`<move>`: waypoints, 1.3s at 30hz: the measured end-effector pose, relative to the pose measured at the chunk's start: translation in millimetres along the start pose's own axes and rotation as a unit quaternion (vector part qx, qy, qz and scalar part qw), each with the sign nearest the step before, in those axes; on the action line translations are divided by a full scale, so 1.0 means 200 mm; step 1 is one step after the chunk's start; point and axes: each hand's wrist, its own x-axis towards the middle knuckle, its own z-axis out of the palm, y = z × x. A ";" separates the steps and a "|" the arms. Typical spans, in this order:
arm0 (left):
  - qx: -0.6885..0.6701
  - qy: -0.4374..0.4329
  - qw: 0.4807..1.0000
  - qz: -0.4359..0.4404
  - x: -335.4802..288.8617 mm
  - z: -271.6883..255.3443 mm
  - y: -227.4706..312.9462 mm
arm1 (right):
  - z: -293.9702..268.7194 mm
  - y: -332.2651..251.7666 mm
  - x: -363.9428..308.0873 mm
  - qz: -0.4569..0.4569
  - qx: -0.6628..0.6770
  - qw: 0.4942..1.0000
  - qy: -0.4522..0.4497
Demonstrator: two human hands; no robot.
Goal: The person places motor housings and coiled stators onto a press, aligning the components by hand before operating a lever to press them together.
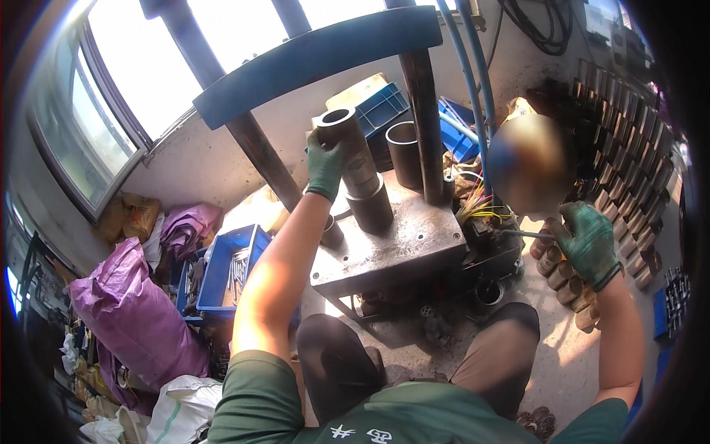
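My left hand [325, 161], in a green glove, is wrapped round the upper part of a thick-walled metal tube [357, 159]. The tube stands nearly upright, its lower end at a wider metal sleeve [372, 209] on the steel press table [414, 235]. Off to the right, my gloved right hand [589, 240] closes at the end of a thin metal lever [521, 233] beside the press. The palm side of that grip is hidden. Above the tube runs the blue crossbeam [318, 63] of the press, between dark posts.
A wider tube [404, 152] and a short ring [332, 231] stand on the press table. Coloured wires [484, 211] hang at its right. Stacked metal sleeves [621, 163] line the right side. At left are a blue bin [233, 270] of metal rods and a purple sack [137, 318].
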 end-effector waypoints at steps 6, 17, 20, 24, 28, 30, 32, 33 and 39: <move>0.423 0.113 0.897 -0.052 -0.55 -0.21 -0.34 | 0.00 0.12 -0.13 -0.033 0.053 0.998 -0.024; 0.272 0.106 0.953 -0.087 -0.80 -0.58 -0.69 | -0.03 0.00 -0.02 -0.149 -0.043 0.974 -0.164; 0.075 0.107 0.991 0.013 -0.66 -0.47 -0.44 | 0.03 0.05 -0.13 -0.203 -0.051 0.959 -0.190; -0.030 0.069 0.963 0.259 -0.36 -0.20 0.22 | 0.03 0.02 -0.19 -0.204 -0.079 0.950 -0.223; -0.045 0.082 0.961 0.260 -0.01 -0.06 0.33 | 0.03 0.04 -0.19 -0.192 -0.046 0.959 -0.203; -0.031 0.088 0.960 0.265 0.13 -0.03 0.29 | 0.04 0.04 -0.20 -0.187 -0.052 0.964 -0.183; 0.087 0.087 0.963 0.240 0.20 0.01 0.28 | 0.03 0.02 -0.23 -0.178 -0.058 0.966 -0.180; 0.083 0.085 0.964 0.238 0.21 0.02 0.28 | 0.03 0.02 -0.25 -0.168 -0.062 0.967 -0.180; 0.146 0.055 0.988 0.020 0.24 -0.01 0.11 | 0.15 0.07 -0.47 -0.154 -0.079 0.957 -0.232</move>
